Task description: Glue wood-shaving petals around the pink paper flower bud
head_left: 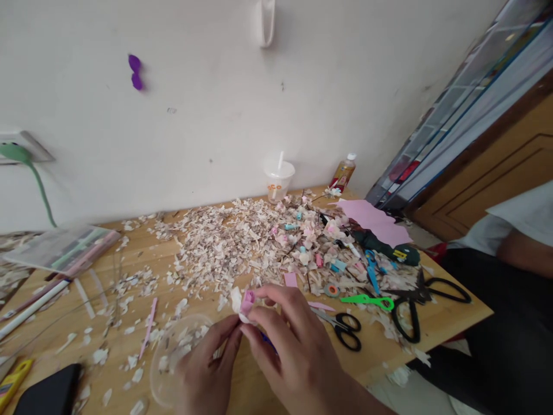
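Note:
A small paper-like flower (247, 301), pink in the middle with white petals around it, is held up in front of me over the table. My left hand (208, 366) pinches it from below at its base, where the fingertips hide any stem. From the right, my right hand (298, 346) closes its fingers on the flower's side. Under my left hand stands a clear round plastic tub (161, 363) with whitish petals inside. A bit of something blue shows beneath my right fingers, mostly hidden.
A heap of pale petals (224, 242) covers the back of the wooden table (118, 300). Small black-handled scissors (348, 331), green scissors (367, 300) and large black scissors (408, 320) lie right. A lidded cup (279, 178) stands behind, a phone (49, 392) front left. Someone sits at right.

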`<state>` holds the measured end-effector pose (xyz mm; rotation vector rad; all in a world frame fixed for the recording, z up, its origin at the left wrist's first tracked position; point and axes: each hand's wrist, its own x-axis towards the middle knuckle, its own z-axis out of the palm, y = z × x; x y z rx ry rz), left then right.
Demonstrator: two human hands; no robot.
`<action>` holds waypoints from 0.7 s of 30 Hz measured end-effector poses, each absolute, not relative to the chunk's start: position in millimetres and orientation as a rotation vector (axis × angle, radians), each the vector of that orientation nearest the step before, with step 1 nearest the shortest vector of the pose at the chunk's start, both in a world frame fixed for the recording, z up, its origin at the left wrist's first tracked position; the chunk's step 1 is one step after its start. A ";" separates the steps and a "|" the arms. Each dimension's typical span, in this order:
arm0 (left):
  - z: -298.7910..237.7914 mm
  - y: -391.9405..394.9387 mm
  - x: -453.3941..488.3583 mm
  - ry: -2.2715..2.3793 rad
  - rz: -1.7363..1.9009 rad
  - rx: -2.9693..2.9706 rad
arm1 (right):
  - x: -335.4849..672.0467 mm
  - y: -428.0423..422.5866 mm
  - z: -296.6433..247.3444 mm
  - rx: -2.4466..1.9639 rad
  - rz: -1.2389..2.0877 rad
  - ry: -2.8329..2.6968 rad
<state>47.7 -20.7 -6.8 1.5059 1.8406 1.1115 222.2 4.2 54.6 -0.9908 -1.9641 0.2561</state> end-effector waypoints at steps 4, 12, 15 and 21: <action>-2.7 -21.6 51.4 1.856 1.120 1.528 | 220.9 2.9 53.2 -1.003 0.237 -1.925; -5.2 -19.7 45.2 1.838 1.152 1.526 | 225.3 5.0 58.6 -1.000 0.293 -1.944; -5.1 -18.2 43.4 1.818 1.148 1.428 | 231.4 7.1 58.2 -0.981 0.293 -1.967; -6.5 -19.1 43.3 1.754 1.145 1.265 | 234.3 11.5 51.9 -0.975 0.263 -1.990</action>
